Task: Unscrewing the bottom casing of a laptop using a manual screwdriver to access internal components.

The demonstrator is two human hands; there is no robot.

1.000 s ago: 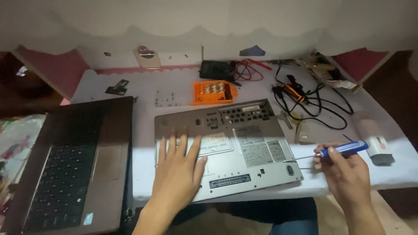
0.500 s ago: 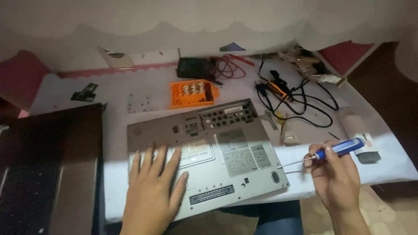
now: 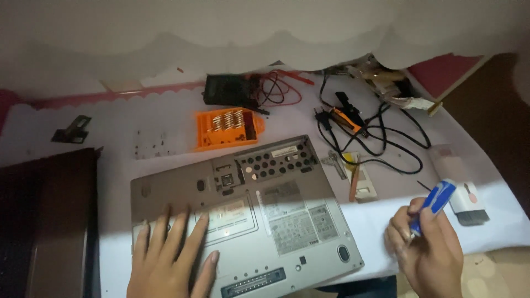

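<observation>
A grey laptop base (image 3: 259, 209) lies upside down on the white table, its underside with vents and labels facing up. My left hand (image 3: 171, 259) rests flat on its near left corner, fingers spread. My right hand (image 3: 430, 248) is off the laptop's right edge, closed around a blue-handled screwdriver (image 3: 436, 201) whose handle points up and right. The screwdriver's tip is hidden by my fingers.
An orange bit case (image 3: 229, 127) stands behind the laptop, with a black multimeter (image 3: 229, 89) and red leads further back. Tangled black cables (image 3: 375, 138) lie at the right, a white brush tool (image 3: 461, 193) beside my right hand. A dark laptop (image 3: 44, 221) sits at the left. Several tiny screws (image 3: 149, 146) lie loose.
The view has swung right and closer. My right hand has turned the screwdriver, so its shaft no longer points at the laptop's edge. My left hand stays on the base.
</observation>
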